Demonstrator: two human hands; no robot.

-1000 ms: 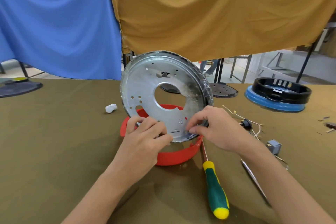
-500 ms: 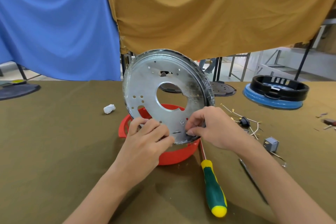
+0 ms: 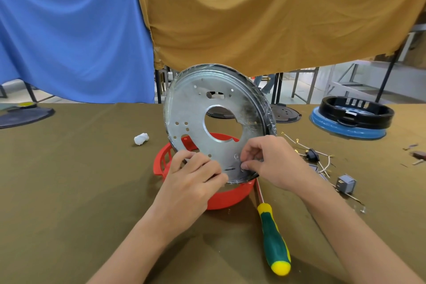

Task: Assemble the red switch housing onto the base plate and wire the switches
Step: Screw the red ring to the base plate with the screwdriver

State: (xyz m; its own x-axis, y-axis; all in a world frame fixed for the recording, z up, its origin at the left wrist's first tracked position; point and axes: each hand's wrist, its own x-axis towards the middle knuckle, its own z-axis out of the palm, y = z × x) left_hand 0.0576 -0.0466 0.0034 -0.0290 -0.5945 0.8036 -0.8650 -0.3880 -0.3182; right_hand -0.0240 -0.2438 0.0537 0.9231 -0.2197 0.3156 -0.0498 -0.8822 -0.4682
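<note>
A round silver base plate [image 3: 196,108] with a big centre hole stands tilted on edge inside the red switch housing [image 3: 228,196], a red plastic ring lying on the table. My left hand [image 3: 193,182] grips the plate's lower left edge with curled fingers. My right hand [image 3: 272,163] pinches the plate's lower right rim, thumb on its face near a small hole. Loose wires with a black switch [image 3: 312,155] and a small grey switch block [image 3: 345,184] lie to the right of my right hand.
A green and yellow screwdriver [image 3: 273,242] lies by the housing's right side. A white plastic piece [image 3: 141,139] sits to the left. A black ring on a blue disc [image 3: 350,120] stands far right, dark discs [image 3: 25,115] far left. Blue and mustard cloths hang behind.
The plate has stayed tilted in the red housing. My right hand's fingers have shifted slightly along the lower rim; my left hand holds as before.
</note>
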